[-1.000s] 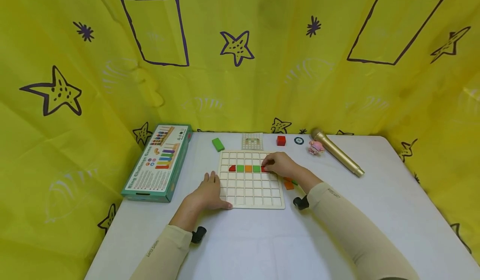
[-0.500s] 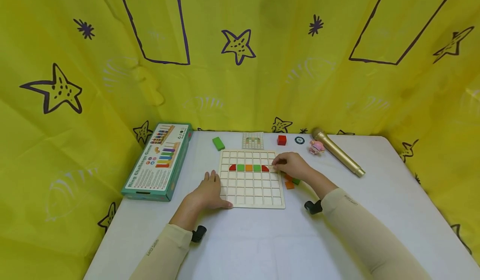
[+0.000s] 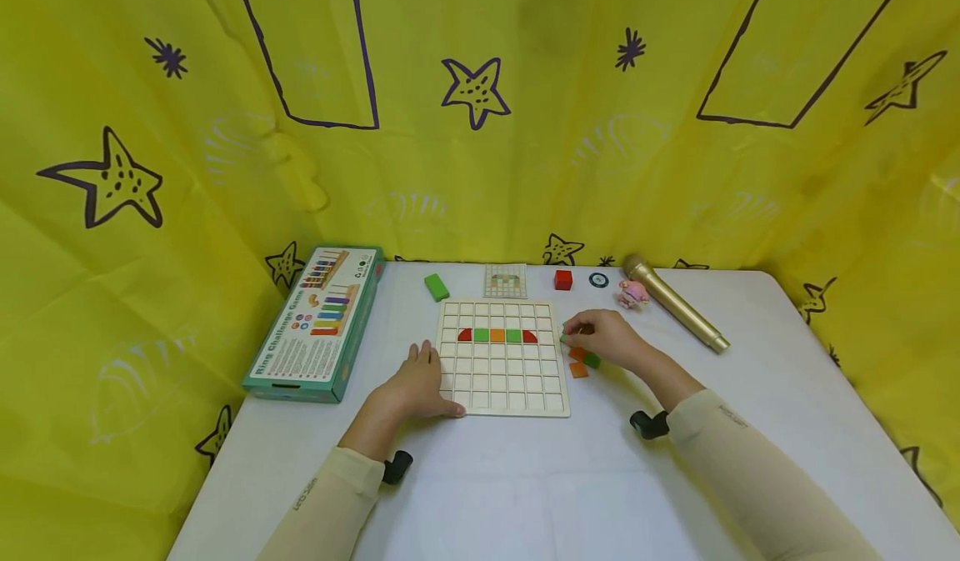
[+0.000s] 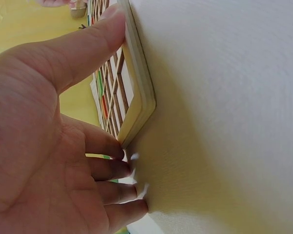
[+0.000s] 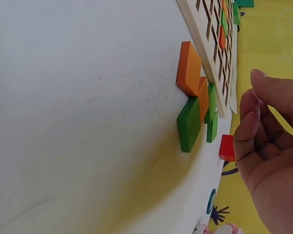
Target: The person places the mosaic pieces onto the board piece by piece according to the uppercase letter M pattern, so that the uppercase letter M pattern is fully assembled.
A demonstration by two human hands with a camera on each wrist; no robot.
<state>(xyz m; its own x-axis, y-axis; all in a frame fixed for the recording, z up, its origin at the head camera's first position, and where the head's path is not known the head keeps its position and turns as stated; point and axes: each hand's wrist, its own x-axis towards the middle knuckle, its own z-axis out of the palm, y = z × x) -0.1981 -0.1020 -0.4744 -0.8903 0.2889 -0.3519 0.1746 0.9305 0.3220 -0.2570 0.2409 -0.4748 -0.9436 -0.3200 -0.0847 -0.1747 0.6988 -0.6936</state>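
Left hand (image 3: 411, 384): spread wide; my thumb lies on the near edge of the grid board, near its corner, and my fingers run along its left side.
Right hand (image 3: 606, 338): just past the board's right edge, above the loose tiles; my fingers are loosely curled, thumb close to forefinger, and I cannot tell whether they touch the nearest green tile (image 3: 563, 338).
Grid board (image 3: 498, 383): flat on the table (image 3: 495, 494) in front of me, between my hands.
Row of tiles (image 3: 497, 336): red, green, orange, green, red, side by side in the board's upper half; the red end ones are rounded on their outer sides.
Loose tiles (image 5: 189, 69): orange and green, bunched beside the board's right edge, some touching.
Pattern card (image 3: 506, 281): just behind the board.
Green block (image 3: 437, 288): left of the card.
Red cube (image 3: 563, 280): to its right, then a round disc (image 3: 598, 280), a pink figure (image 3: 633, 294) and a gold microphone (image 3: 678, 307).
Game box (image 3: 315, 323): left side of the table, lying flat.
Backdrop: yellow cloth (image 3: 555, 186) with drawn starfish.
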